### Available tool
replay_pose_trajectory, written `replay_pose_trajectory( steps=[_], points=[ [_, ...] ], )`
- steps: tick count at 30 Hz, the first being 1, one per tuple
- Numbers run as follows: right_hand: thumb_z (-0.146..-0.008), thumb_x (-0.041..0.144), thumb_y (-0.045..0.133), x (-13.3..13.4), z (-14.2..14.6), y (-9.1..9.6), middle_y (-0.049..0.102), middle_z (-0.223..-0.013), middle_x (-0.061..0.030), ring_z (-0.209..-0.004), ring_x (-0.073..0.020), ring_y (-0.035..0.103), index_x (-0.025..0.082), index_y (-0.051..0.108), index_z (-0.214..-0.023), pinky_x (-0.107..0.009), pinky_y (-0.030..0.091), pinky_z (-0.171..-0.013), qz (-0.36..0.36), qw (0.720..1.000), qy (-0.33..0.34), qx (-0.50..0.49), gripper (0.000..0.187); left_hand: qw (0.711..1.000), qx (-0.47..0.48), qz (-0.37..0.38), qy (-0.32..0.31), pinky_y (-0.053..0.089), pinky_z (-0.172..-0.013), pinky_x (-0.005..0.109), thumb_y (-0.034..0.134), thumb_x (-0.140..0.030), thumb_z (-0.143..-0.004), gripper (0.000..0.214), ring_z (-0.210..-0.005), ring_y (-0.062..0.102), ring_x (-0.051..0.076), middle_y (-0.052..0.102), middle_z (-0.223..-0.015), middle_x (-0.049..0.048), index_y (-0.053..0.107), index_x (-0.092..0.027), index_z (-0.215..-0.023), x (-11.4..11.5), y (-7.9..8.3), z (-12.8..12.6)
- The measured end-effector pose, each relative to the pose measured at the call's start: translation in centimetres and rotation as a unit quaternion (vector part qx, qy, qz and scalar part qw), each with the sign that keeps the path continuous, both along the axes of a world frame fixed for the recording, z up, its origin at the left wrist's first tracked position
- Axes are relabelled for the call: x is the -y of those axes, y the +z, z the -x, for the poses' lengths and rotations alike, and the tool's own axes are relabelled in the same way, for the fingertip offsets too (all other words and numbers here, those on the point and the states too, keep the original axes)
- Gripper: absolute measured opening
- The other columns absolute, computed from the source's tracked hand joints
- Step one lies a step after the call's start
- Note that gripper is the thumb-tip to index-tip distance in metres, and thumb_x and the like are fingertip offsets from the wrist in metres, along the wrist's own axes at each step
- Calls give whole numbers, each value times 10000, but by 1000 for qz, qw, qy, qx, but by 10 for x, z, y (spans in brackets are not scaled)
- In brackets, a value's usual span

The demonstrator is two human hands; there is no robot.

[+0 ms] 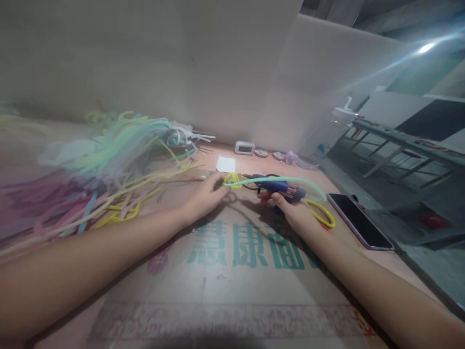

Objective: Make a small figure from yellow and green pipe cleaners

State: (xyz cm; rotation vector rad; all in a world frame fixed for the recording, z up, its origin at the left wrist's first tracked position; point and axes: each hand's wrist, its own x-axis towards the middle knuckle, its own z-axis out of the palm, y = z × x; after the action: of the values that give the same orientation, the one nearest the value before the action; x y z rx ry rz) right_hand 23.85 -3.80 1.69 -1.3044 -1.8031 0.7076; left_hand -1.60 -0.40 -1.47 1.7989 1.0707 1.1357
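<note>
A: Checked R side?
B: Yes. Logged phone (359,220) lying flat, dark-screened; farther back, clear btl. (321,145) w/ white lid (344,114).
A: Rear?
B: Noted sm. white device (245,148), purple ornament (290,157) nr btl.; saw lit lamp (426,48) up R.

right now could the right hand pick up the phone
Probably not without freeing itself first: the right hand is gripping the blue glue gun, though the phone lies uncovered to its right.

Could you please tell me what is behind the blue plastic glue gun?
Behind the glue gun, a white rectangular device, two flat round items and a small lilac object sit on the pink table. What the gun and right hand cover cannot be seen.
</note>
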Motion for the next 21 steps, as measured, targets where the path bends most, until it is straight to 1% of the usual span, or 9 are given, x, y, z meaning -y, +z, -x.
replay_pose_trajectory(
  steps=[3,6,11,16,18,21],
  points=[
    [-848,661,519,-1,-2,-3,747,-812,-82,-824,-265,701,223,708,-783,-383,543,-790,2,999,-24,46,482,1000,-15,-12,1,450,-855,315,471,-245,-869,171,-943,605,206,660,-950,37,614,-186,-944,1,2,0],
    [-829,649,517,-2,-3,-5,720,-760,-80,-770,-261,674,223,668,-713,-375,518,-740,10,997,-29,71,466,999,-32,-17,12,441,-829,307,458,-263,-871,161,-903,583,200,641,-903,27,600,-191,-896,2,4,-1],
    [-812,623,526,5,2,0,677,-710,-59,-709,-230,633,216,633,-667,-346,491,-690,32,997,-14,75,445,998,-64,-15,16,416,-755,302,467,-317,-869,155,-829,552,198,593,-833,15,555,-191,-851,2,4,0],
    [-759,666,545,6,4,1,628,-660,-49,-655,-224,596,213,603,-639,-350,466,-643,59,992,-70,86,472,997,-71,-15,18,406,-737,299,473,-327,-871,158,-820,546,194,589,-832,10,557,-194,-857,1,2,1],
    [-739,674,550,5,3,0,614,-639,-47,-638,-225,586,213,595,-634,-357,465,-638,52,991,-79,94,475,997,-70,-15,21,409,-747,300,476,-321,-870,153,-836,554,194,599,-851,10,563,-196,-861,1,2,1],
    [-745,671,545,3,3,0,604,-621,-43,-634,-220,578,218,574,-616,-353,475,-637,36,993,-61,94,472,997,-75,-13,17,410,-748,306,474,-331,-876,168,-837,560,198,602,-851,10,573,-195,-877,1,2,1]
  ],
)
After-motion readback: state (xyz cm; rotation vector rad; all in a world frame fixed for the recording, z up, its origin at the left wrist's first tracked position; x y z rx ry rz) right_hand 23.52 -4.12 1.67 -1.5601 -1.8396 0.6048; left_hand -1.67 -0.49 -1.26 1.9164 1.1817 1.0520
